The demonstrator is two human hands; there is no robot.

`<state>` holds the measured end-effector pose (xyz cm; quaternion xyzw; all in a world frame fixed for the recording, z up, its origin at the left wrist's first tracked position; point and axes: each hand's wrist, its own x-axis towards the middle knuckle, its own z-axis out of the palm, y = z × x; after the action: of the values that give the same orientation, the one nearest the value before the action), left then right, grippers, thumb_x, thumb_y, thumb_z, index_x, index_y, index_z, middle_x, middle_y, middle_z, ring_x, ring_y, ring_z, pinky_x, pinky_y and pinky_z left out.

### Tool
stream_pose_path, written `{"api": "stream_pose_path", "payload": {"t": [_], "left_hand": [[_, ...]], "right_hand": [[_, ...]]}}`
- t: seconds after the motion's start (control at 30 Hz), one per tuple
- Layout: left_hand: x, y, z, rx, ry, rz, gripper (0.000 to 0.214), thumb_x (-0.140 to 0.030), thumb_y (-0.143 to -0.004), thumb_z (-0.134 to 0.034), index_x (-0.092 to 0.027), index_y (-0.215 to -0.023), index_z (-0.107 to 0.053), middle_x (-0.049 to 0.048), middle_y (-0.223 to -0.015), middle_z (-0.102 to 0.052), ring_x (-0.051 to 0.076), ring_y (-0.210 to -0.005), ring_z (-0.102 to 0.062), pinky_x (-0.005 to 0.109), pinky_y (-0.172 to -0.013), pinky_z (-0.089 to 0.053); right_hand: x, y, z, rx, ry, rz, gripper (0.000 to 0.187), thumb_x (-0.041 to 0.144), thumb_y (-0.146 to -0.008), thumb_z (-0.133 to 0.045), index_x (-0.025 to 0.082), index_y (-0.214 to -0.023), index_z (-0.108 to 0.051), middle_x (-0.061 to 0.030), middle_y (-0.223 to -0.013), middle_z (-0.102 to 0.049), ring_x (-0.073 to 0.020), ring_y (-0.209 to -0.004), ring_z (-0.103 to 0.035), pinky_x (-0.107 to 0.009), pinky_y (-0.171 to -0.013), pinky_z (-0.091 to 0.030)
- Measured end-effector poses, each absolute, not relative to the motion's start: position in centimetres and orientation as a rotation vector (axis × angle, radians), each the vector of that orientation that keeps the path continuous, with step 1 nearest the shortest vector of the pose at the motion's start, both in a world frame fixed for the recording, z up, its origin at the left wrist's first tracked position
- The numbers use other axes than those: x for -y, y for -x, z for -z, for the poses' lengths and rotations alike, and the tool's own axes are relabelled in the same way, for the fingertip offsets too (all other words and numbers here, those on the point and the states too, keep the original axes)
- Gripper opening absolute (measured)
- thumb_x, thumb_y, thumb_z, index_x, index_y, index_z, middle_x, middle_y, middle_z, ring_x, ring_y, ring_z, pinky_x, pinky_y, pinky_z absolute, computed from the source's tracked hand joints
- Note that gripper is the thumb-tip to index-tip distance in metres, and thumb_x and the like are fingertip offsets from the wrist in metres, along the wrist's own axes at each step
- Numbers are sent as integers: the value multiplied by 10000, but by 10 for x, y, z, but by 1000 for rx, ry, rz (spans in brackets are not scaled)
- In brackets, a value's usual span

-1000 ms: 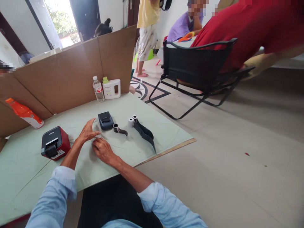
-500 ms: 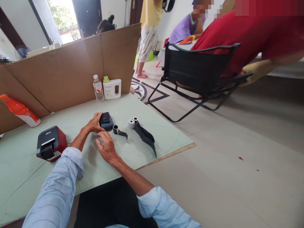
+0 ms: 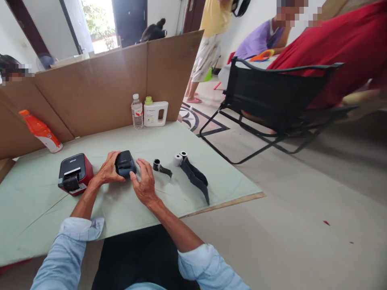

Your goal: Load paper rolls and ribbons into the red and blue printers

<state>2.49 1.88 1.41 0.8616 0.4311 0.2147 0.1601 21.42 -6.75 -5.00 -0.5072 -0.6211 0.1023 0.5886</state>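
Note:
A small dark blue printer (image 3: 125,163) rests on the pale green board (image 3: 163,141). My left hand (image 3: 107,171) is wrapped around its left side. My right hand (image 3: 145,182) touches its right side with thumb and fingers. Right of my hands lies a small black roll (image 3: 157,165) with a loose dark strip. Further right stand two small white paper rolls (image 3: 179,158) with a longer dark strip (image 3: 196,179) trailing toward me. A red and black label printer (image 3: 74,173) sits left of my left hand.
A cardboard screen (image 3: 99,92) walls the board's far side, with a water bottle (image 3: 137,112), a white jug (image 3: 155,113) and an orange bottle (image 3: 40,131) against it. A black folding chair (image 3: 272,100) stands on the floor to the right, with people beyond it.
Both hands moved from the bare board up to the dark blue printer and took hold of it. The printer has shifted toward me and to the left. The camera swung left.

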Motion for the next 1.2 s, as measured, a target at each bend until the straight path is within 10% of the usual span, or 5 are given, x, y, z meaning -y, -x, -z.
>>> {"api": "stream_pose_path", "payload": {"t": [0.3,0.53,1.2], "left_hand": [[18,10,22,-1401,-2222,-707,1239,-424,-555,-957,-148,-1603,-355,235,-1648,-349,437,-1534,-398,584,-1264,-379],[51,6,50,-1495,-2175,-928,791,-486,-857,-787,-176,-1529,-507,197,-1564,-545,368,-1464,-524,573,-1247,-409],[42,3,36,-1505,-2135,-880,770,-458,-680,-920,-182,-1349,-657,150,-1380,-631,359,-1300,-609,507,-1150,-491]], "right_hand": [[58,-220,76,1805,1176,-470,634,348,-964,-642,210,-1556,-463,-176,-1469,-601,-327,-1352,-593,-555,-1150,-518],[57,-226,95,1949,1183,-373,598,352,-995,-610,159,-1547,-485,-203,-1397,-656,-359,-1285,-615,-589,-1102,-531],[59,-226,97,2028,1234,-268,641,316,-1026,-545,164,-1630,-393,-213,-1407,-642,-362,-1240,-609,-566,-1044,-546]]}}
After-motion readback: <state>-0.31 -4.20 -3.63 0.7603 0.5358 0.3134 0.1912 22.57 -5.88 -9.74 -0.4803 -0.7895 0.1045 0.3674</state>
